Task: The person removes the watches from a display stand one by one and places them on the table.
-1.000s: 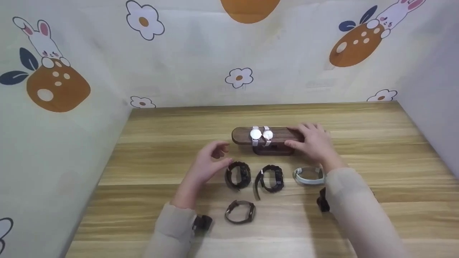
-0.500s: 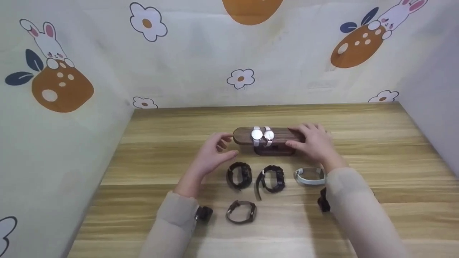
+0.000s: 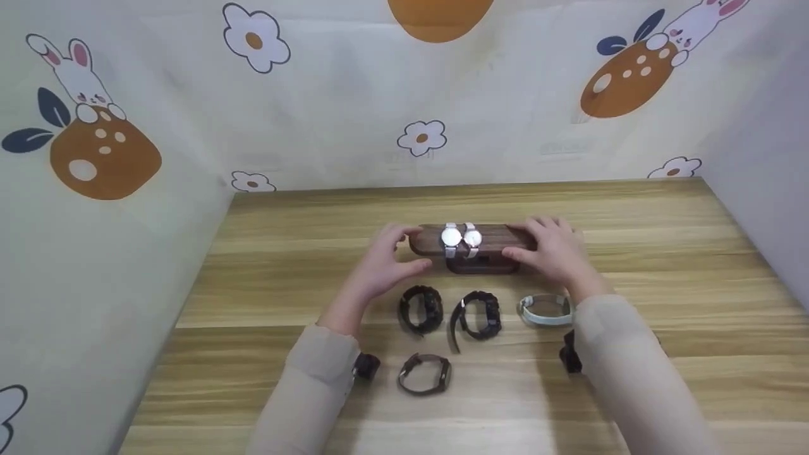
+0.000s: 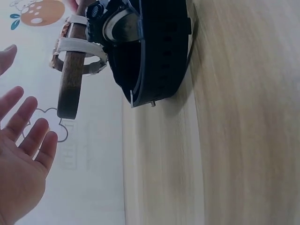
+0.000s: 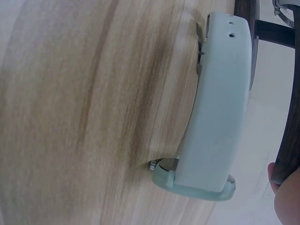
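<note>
Stand: the wooden watch stand (image 3: 474,243) sits mid-table, bracketed by both hands, so it stays steady.
Right hand: the right hand (image 3: 553,253) curls over the stand's right end, thumb in front, holding it.
Left hand: the left hand (image 3: 385,265) is spread wide, fingers straight, at the stand's left end (touching or just short, I cannot tell).
Watches on stand: two white-faced watches (image 3: 461,239) wrap the bar between the hands.
Loose watches: two black watches (image 3: 452,313), a pale green watch (image 3: 543,309) and a brown watch (image 3: 425,374) lie nearer the wrists.
</note>
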### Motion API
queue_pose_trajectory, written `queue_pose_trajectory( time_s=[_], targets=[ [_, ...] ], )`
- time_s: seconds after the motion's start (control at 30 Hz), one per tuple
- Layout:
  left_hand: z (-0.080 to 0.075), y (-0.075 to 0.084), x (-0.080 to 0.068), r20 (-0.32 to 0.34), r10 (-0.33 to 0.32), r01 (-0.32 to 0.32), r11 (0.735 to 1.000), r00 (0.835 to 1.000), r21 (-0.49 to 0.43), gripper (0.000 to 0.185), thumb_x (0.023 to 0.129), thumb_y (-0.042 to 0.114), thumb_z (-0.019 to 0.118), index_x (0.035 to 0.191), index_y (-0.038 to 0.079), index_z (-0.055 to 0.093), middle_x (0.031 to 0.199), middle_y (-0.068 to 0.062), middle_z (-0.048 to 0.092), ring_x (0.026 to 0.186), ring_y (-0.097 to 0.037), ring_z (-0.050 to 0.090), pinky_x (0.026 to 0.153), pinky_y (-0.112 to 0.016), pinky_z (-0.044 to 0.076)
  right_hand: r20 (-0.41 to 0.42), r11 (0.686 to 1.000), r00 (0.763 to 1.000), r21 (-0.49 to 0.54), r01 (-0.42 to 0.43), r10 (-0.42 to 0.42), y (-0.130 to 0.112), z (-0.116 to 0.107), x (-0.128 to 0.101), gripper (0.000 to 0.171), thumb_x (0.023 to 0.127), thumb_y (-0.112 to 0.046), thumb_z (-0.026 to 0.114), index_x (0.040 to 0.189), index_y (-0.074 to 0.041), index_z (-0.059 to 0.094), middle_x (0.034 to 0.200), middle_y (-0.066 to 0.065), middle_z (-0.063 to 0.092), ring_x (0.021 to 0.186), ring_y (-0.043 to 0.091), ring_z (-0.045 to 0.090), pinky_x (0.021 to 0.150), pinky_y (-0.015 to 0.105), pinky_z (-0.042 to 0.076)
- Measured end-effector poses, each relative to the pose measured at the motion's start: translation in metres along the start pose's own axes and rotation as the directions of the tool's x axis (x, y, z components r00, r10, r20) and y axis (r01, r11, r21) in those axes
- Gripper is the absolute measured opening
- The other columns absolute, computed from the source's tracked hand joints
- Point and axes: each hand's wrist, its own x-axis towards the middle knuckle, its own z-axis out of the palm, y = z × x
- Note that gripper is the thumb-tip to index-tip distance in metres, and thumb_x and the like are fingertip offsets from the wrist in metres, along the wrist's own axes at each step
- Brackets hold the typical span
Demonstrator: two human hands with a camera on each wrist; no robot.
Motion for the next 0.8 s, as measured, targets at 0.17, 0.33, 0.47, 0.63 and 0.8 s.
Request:
queue_pose_trajectory(
  time_s=[0.17, 0.33, 0.47, 0.63, 0.8],
  targets=[
    [0.002, 0.0, 0.004, 0.013, -0.022, 0.022, 1.0, 1.0, 0.022, 0.059, 0.077, 0.03, 0.075, 0.128, 0.012, 0.052, 0.127, -0.002, 0.05, 0.117, -0.019, 0.045, 0.1, -0.038, 0.038, 0.001, 1.0, 1.0, 0.0, -0.002, 0.002, 0.0, 0.0, 0.0, 0.065, 0.08, -0.055, 0.063, 0.133, -0.019, 0.051, 0.136, 0.015, 0.045, 0.123, 0.041, 0.032, 0.096, 0.065, 0.022],
    [0.004, -0.001, 0.008, 0.028, -0.024, 0.022, 0.999, 0.999, 0.047, 0.058, 0.076, 0.03, 0.075, 0.128, 0.014, 0.053, 0.127, -0.001, 0.05, 0.117, -0.017, 0.044, 0.1, -0.04, 0.037, 0.003, 1.0, 1.0, 0.002, -0.001, 0.001, 0.0, -0.001, 0.0, 0.064, 0.081, -0.054, 0.064, 0.134, -0.019, 0.051, 0.136, 0.015, 0.045, 0.122, 0.042, 0.033, 0.096, 0.066, 0.021],
    [0.007, -0.002, 0.013, 0.032, -0.032, 0.029, 0.996, 0.999, 0.079, 0.059, 0.075, 0.031, 0.076, 0.127, 0.015, 0.054, 0.128, -0.002, 0.05, 0.118, -0.019, 0.042, 0.101, -0.043, 0.036, 0.005, 1.0, 1.0, 0.007, -0.004, 0.004, -0.001, 0.0, 0.0, 0.064, 0.081, -0.053, 0.064, 0.134, -0.019, 0.05, 0.135, 0.015, 0.046, 0.122, 0.042, 0.033, 0.096, 0.065, 0.021],
    [0.008, -0.001, 0.017, 0.033, -0.02, 0.016, 0.995, 0.999, 0.1, 0.058, 0.073, 0.03, 0.078, 0.125, 0.017, 0.056, 0.127, -0.003, 0.05, 0.117, -0.021, 0.04, 0.098, -0.045, 0.037, 0.0, 1.0, 1.0, 0.005, 0.001, -0.001, -0.001, 0.0, -0.001, 0.064, 0.081, -0.055, 0.063, 0.133, -0.018, 0.051, 0.134, 0.015, 0.046, 0.121, 0.041, 0.033, 0.096, 0.064, 0.023],
    [0.011, 0.0, 0.023, 0.059, 0.036, -0.044, 0.989, 0.998, 0.138, 0.057, 0.072, 0.029, 0.079, 0.123, 0.015, 0.057, 0.126, -0.003, 0.052, 0.116, -0.021, 0.04, 0.098, -0.041, 0.036, 0.004, 1.0, 1.0, 0.005, 0.006, -0.006, -0.001, 0.0, 0.0, 0.066, 0.081, -0.057, 0.062, 0.133, -0.018, 0.051, 0.135, 0.015, 0.046, 0.121, 0.041, 0.033, 0.097, 0.064, 0.023]
  ],
)
